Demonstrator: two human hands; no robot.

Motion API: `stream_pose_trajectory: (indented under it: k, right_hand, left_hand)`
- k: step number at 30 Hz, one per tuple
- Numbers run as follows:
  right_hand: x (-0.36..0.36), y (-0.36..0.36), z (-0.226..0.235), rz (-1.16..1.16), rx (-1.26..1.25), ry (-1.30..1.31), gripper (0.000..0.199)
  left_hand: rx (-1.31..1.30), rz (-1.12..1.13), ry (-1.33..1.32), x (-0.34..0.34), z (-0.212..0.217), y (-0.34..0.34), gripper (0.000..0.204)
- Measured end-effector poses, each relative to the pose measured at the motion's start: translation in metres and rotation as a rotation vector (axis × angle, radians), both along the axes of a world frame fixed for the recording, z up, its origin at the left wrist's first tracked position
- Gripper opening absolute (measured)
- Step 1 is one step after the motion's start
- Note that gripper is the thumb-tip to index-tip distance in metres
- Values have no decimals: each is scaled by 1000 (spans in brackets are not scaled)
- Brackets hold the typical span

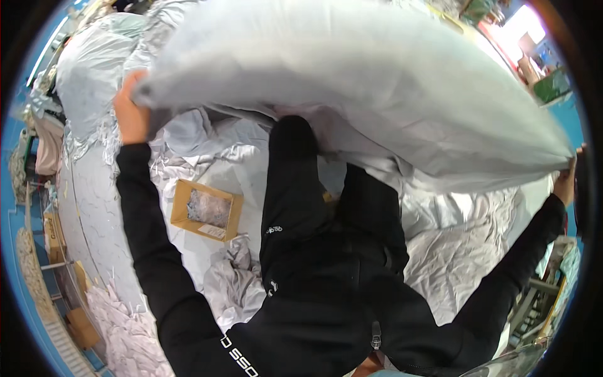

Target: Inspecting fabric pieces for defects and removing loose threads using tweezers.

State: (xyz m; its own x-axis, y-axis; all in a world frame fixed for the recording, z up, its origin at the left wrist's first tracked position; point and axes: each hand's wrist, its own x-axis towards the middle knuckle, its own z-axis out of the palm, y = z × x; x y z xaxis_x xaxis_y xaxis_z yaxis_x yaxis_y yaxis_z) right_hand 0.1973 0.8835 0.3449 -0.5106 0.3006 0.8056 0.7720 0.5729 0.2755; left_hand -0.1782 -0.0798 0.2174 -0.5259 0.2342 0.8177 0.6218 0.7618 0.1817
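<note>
A large pale grey cloth (352, 75) stretches across the upper part of the view, billowing upward between my two raised arms. At the far left, my left hand (130, 114) is closed on one corner of it. My right hand (564, 182) grips another corner at the far right, partly hidden by the cloth and the dark rim of the picture. The lower edge of the cloth hangs over my knee and folds back near its middle. Its surface is slightly blurred.
An open cardboard box (207, 210) holding small greyish pieces sits left of my legs. Crumpled white cloths (455, 251) lie to my right, and more scraps (119, 320) at lower left. A big stuffed white sack (94, 69) stands at upper left. A green bin (553, 85) is at upper right.
</note>
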Motion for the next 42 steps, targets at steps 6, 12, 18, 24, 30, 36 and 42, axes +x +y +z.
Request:
stream_pose_trajectory:
  k: [6,12,18,24,30,36,42]
  right_hand:
    - [40,-16,-184,423,-513,259,23]
    - [45,-82,-240,601,-1349,1159,15]
    - [60,-78,-254,429,-1350,1181,13]
    - [60,-73,-279,395,-1344,1196,14]
    - [62,-68,-295,439,-1417,1145,14]
    - [63,-69,-311,422,-1404,1142,11]
    - [58,-79,-325,368,-1420,1174,17]
  left_hand:
    - [216,-160,-566,81,-208,43,31]
    - [390,31,-742,135,-287,98,17]
    - [357,-55,-752,153,-248,100,15]
    - [211,128,-431,166,-240,102,17]
    - [214,129,-409,166,-245,102,21]
    - [181,83,-435,163,-253,98,17]
    - [155,65,-586,164,-214,134,18]
